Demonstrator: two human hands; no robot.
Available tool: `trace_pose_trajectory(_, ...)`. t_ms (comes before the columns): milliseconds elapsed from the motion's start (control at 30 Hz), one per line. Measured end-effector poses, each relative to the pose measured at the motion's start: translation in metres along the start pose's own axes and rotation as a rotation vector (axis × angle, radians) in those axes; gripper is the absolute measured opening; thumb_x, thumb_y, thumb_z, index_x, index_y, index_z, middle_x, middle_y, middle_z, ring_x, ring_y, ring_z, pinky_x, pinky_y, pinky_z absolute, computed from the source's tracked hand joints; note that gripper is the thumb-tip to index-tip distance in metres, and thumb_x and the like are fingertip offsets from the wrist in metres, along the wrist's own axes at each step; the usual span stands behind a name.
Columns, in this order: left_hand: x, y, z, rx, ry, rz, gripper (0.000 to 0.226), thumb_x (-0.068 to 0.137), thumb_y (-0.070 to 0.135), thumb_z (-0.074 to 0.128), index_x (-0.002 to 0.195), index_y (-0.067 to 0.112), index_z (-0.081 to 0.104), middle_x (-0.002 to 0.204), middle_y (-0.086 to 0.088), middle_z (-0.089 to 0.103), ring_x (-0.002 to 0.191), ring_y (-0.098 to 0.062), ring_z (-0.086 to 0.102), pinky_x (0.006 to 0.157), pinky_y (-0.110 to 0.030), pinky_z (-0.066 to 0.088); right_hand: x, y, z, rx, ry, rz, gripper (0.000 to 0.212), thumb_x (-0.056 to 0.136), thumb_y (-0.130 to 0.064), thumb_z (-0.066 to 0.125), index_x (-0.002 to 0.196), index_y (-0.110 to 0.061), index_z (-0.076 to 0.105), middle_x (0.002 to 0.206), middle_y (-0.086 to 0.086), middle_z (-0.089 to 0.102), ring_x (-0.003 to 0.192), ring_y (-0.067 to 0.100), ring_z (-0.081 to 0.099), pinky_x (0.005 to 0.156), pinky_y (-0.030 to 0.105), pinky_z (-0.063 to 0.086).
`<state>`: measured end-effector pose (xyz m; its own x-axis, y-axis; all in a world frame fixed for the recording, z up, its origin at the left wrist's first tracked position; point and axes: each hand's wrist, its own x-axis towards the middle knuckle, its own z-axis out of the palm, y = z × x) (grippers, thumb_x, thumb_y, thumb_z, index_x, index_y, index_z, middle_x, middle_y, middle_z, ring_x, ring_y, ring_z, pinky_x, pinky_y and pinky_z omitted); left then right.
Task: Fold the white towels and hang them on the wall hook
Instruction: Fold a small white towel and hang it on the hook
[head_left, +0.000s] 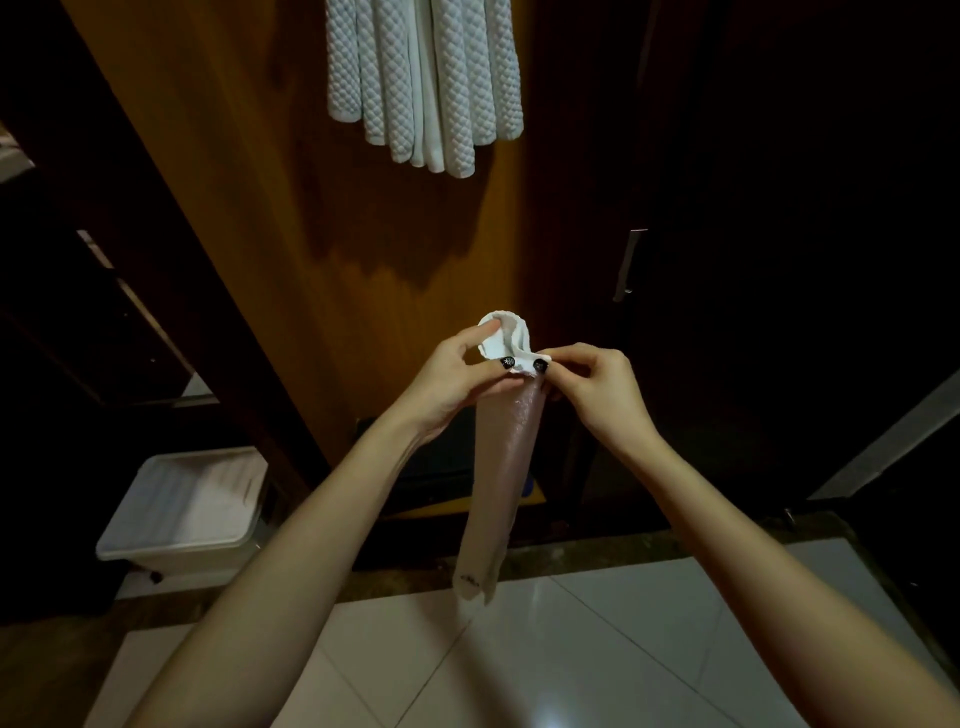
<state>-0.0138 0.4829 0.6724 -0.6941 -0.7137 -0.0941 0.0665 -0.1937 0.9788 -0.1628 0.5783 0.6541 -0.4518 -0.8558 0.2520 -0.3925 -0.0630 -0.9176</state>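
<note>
Narrow folded white cloth towel (501, 467) dangles in mid-air before the brown wooden wall (311, 234). Left hand (452, 379) and right hand (597, 395) both pinch its top end. Looks light, soft, limp, prone to unfolding, so grip at the top fold. Quilted white towels (423, 78) hang above.

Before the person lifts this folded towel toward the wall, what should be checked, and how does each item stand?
1. Grip: left hand and right hand both pinch the top of the narrow folded white towel: ok.
2. Fold: it hangs as one straight strip: ok.
3. Floor clearance: lower end hangs free above the glossy white floor tiles: ok.
4. Position of the wall hook: outside the frame: cannot tell.
5. Room on it: white quilted towels already hang against the brown wooden panel: cannot tell.
</note>
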Motion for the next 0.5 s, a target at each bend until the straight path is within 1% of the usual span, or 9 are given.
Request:
trace_pose_trajectory(100, -0.002, 0.003, 0.002, 0.122, -0.004, 0.010, 0.061, 0.084, -0.005, 0.067, 0.140, 0.006, 0.045, 0.147, -0.007, 0.039, 0.118, -0.023, 0.059, 0.085, -0.028, 0.057, 0.003, -0.004, 0.001, -0.019, 0.037, 0.013, 0.017, 0.090, -0.013, 0.065, 0.103, -0.009, 0.074, 0.091, -0.004, 0.073, 0.083, 0.005, 0.068, 0.075, 0.021, 0.054)
trace_pose_trajectory(200, -0.003, 0.005, 0.003, 0.185, 0.002, 0.006, 0.063, 0.083, -0.004, 0.068, 0.140, 0.005, 0.044, 0.147, -0.007, 0.039, 0.119, -0.024, 0.058, 0.086, -0.030, 0.057, 0.001, -0.006, 0.003, -0.057, 0.031, -0.021, 0.015, 0.090, -0.014, 0.065, 0.102, -0.011, 0.074, 0.088, -0.008, 0.070, 0.081, 0.002, 0.066, 0.073, 0.017, 0.052)
trace_pose_trajectory(267, -0.005, 0.007, 0.002, 0.140, 0.002, -0.008, 0.056, 0.088, -0.004, 0.062, 0.140, 0.003, 0.044, 0.139, -0.010, 0.046, 0.111, -0.023, 0.064, 0.083, -0.027, 0.057, -0.002, -0.006, 0.003, -0.079, -0.011, -0.049, 0.017, 0.091, -0.015, 0.065, 0.104, -0.013, 0.074, 0.090, -0.009, 0.068, 0.085, 0.001, 0.065, 0.074, 0.017, 0.052)
trace_pose_trajectory(333, -0.007, 0.009, 0.002, 0.115, 0.008, -0.025, 0.048, 0.093, -0.004, 0.054, 0.140, 0.003, 0.043, 0.123, -0.012, 0.058, 0.095, -0.015, 0.070, 0.080, -0.024, 0.058, -0.004, -0.005, 0.002, -0.140, -0.071, -0.083, 0.020, 0.090, -0.017, 0.066, 0.109, -0.014, 0.072, 0.093, -0.008, 0.065, 0.084, 0.000, 0.061, 0.074, 0.013, 0.049)
trace_pose_trajectory(367, -0.007, 0.010, 0.002, 0.126, 0.015, -0.038, 0.046, 0.095, -0.004, 0.050, 0.140, 0.003, 0.042, 0.119, -0.014, 0.061, 0.089, -0.012, 0.071, 0.080, -0.023, 0.058, -0.005, -0.004, 0.003, -0.193, -0.084, -0.103, 0.023, 0.089, -0.018, 0.067, 0.111, -0.015, 0.071, 0.094, -0.008, 0.063, 0.083, 0.000, 0.059, 0.073, 0.010, 0.047)
trace_pose_trajectory(400, -0.008, 0.011, 0.003, 0.141, 0.012, -0.051, 0.046, 0.096, -0.004, 0.046, 0.141, 0.003, 0.040, 0.119, -0.018, 0.062, 0.087, -0.011, 0.071, 0.081, -0.023, 0.057, -0.005, -0.003, 0.003, -0.233, -0.080, -0.120, 0.023, 0.088, -0.019, 0.068, 0.111, -0.015, 0.070, 0.094, -0.007, 0.063, 0.083, -0.001, 0.058, 0.073, 0.009, 0.045)
trace_pose_trajectory(467, -0.007, 0.011, 0.006, 0.132, -0.013, -0.086, 0.048, 0.097, -0.005, 0.038, 0.144, 0.002, 0.036, 0.122, -0.025, 0.060, 0.093, -0.017, 0.071, 0.083, -0.024, 0.057, -0.003, -0.001, 0.003, -0.236, -0.041, -0.123, 0.019, 0.088, -0.018, 0.067, 0.107, -0.014, 0.071, 0.096, -0.005, 0.065, 0.088, 0.000, 0.060, 0.076, 0.011, 0.047)
trace_pose_trajectory(500, -0.006, 0.012, 0.007, 0.134, -0.024, -0.108, 0.049, 0.096, -0.006, 0.036, 0.145, 0.002, 0.034, 0.123, -0.026, 0.059, 0.096, -0.019, 0.071, 0.083, -0.024, 0.057, -0.002, 0.000, 0.002, -0.216, -0.024, -0.110, 0.017, 0.089, -0.018, 0.066, 0.106, -0.015, 0.071, 0.097, -0.006, 0.067, 0.092, 0.000, 0.061, 0.080, 0.013, 0.048)
